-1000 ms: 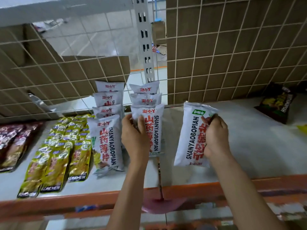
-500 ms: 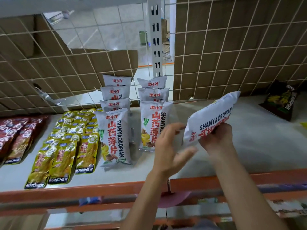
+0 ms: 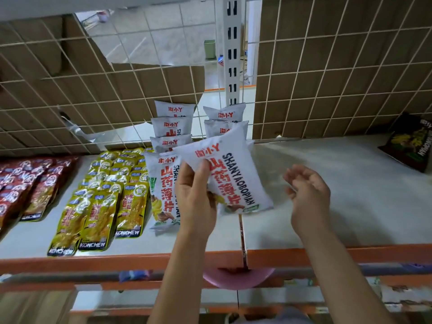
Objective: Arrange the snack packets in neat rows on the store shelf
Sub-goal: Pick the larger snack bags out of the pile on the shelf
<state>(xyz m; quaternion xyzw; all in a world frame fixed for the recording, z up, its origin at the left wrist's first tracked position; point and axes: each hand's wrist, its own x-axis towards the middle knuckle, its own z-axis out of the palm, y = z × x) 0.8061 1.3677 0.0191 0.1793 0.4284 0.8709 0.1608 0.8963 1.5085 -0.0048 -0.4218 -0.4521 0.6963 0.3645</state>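
left hand [image 3: 196, 197] has the white snack packet [image 3: 233, 176] in its grip, thumb pressed on the printed front, fingers tucked behind, and the packet is tilted with its top leaning left. it sits above the shelf [image 3: 350, 195], right in front of the right-hand white row [image 3: 224, 114], covering most of that row. just left of it runs the other white row [image 3: 173, 126], packets overlapping one behind the other, the front packet [image 3: 161, 183] lying partly behind the left hand. right hand [image 3: 308, 197] is off the packet, palm turned inward, fingers loosely bent, holding nothing, just to the packet's right over bare shelf. further left, the yellow packets [image 3: 105, 195] lie in overlapping rows, and beyond them the red packets [image 3: 28, 183] run to the edge of view. far right at the back, one dark packet [image 3: 411, 146] lies alone, well apart from the rest. a wire grid [image 3: 339, 66] with brown cardboard behind it backs the shelf, and an orange rail [image 3: 93, 261] runs along the front edge.
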